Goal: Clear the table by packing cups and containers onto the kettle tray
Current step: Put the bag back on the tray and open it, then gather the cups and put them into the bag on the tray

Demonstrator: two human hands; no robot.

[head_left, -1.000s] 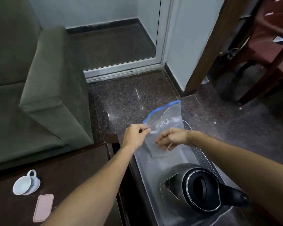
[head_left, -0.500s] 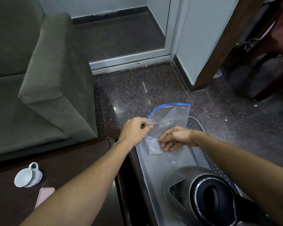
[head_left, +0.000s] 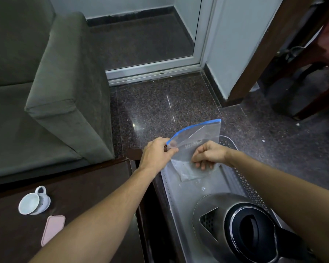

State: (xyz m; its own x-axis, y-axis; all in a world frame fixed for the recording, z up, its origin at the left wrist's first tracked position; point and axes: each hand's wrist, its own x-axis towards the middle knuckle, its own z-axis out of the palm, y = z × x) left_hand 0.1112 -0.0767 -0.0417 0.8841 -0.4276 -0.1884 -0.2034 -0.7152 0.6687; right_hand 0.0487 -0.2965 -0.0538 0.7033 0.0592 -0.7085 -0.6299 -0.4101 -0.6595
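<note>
Plainly, both hands hold a clear, limp plastic bag (head_left: 201,133) with a blue zip strip along its top edge and faint print too blurred to read. The left hand (head_left: 156,154) pinches the bag's left corner between thumb and curled fingers. The right hand (head_left: 209,154), just beside it, has its fingers curled round the bag's middle, bunching the film. The bag's lower part shows only creased, cloudy film, so what it contains cannot be made out.

Under the hands runs a long tray (head_left: 190,202) of dull silver metal with a perforated rim on the right hand's side. The bag's bottom hangs right at the tray; whether it touches is unclear. Nearer the person than the right hand, a rounded steel kettle (head_left: 211,211) with a black lid stands on the tray, its handle cut off by the frame.

Well left of the left hand, a white glazed cup (head_left: 32,203) lies tipped on the dark wood table (head_left: 87,186), with a flat pink slab (head_left: 52,229) near it.
</note>
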